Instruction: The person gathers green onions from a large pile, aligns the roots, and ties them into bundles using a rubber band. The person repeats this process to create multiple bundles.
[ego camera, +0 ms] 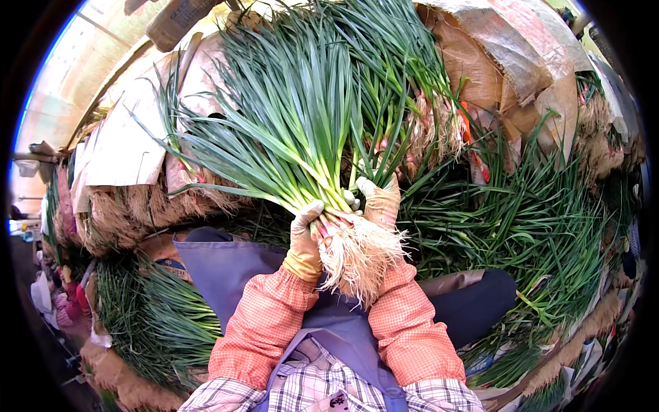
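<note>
A thick bunch of green onions [314,139] fans its leaves away from me, its pale, tangled roots [360,247] hanging towards my lap. My left hand [304,239], in a light work glove, is closed around the reddish-white stem bases, thumb on top. My right hand [381,201], gloved too, is against the right side of the bunch, just above the roots. Leaves and stems hide part of its fingers, so its grip is unclear. A purple apron [231,273] covers my lap beneath the roots.
More green onions with roots [435,123] lie beyond the bunch. Loose green leaves [504,221] are heaped at right, beside my bent knee [484,304]. At left, white sheeting [126,139] covers stacked onions with hanging roots [118,211]. Another leafy pile [175,304] lies near my left side.
</note>
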{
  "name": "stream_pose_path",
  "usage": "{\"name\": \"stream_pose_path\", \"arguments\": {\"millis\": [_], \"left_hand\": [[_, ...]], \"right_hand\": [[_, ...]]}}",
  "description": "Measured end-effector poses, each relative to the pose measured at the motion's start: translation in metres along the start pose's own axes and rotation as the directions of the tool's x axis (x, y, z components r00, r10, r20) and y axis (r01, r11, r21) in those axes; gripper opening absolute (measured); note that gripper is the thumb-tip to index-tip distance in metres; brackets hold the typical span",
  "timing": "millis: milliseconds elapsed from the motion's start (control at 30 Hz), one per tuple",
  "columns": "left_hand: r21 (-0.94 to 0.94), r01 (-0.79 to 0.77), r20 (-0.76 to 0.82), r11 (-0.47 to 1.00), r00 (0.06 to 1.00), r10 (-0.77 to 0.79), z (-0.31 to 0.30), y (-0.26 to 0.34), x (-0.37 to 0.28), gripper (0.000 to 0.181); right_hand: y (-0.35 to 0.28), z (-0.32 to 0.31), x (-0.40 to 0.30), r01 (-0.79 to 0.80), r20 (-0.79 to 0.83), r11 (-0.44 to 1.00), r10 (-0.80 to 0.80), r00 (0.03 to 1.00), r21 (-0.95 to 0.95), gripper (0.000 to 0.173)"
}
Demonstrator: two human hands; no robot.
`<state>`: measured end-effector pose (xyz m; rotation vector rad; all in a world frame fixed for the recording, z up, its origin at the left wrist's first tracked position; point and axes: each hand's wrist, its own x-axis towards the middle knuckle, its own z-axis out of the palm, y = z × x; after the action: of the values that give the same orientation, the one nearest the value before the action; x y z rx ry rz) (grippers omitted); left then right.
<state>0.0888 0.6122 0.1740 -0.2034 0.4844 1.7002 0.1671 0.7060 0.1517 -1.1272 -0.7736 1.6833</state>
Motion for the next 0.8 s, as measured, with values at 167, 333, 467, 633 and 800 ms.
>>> {"name": "stream_pose_path", "arguments": {"millis": [167, 333, 467, 633, 800], "left_hand": [[-0.024, 0.009, -0.04, 1.0, 0.999, -0.01, -0.006, 0.001, -0.01, 0.048], [-0.153, 0.09, 0.135, 0.984, 0.988, -0.07, 0.0, 0.012, -0.026, 0.062], [-0.015, 0.107, 0.171, 0.994, 0.98, -0.103, 0.011, 0.021, -0.027, 0.071], [-0.09, 0.012, 0.267, 0.996, 0.964, 0.012, 0.036, 0.039, -0.054, 0.07], [-0.003, -0.106, 0.647, 0.994, 0.758, 0.083, 0.036, 0.085, -0.073, 0.065]], "right_hand": [[-0.005, -0.015, 0.008, -0.533, 0.433, 0.512, 0.311, 0.846, 0.674, 0.013], [-0.045, -0.061, 0.071, -0.117, 0.144, 0.59, 0.001, 0.99, 0.799, 0.003], [-0.043, -0.06, 0.026, 0.024, -0.097, 0.914, 0.017, 0.995, 0.405, 0.009], [-0.012, -0.063, -0.027, 0.435, 0.154, -0.067, 0.878, 0.453, -0.898, 0.06], [-0.07, -0.028, 0.02, -0.005, 0.285, 0.696, 0.301, 0.91, -0.718, 0.05]]}}
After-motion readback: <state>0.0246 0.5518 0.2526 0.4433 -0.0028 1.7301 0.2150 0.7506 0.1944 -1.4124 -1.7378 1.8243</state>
